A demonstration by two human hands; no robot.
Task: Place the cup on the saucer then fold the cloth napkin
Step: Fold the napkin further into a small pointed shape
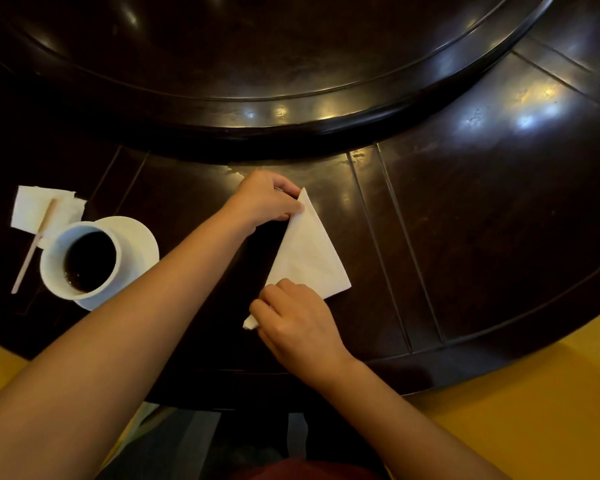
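The left hand (267,199) is pinching the top tip of the white napkin (309,251) and the right hand (295,323) is pinching its bottom corner, with the triangle-shaped napkin lying on the dark table (482,220), while the cup (80,261) is sitting on the saucer (142,237) off to the left.

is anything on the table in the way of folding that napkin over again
Nothing visible does. The napkin lies as a triangle on bare dark table, with the left hand on its far tip and the right hand on its near corner. The cup sits on its saucer, well off to the left.
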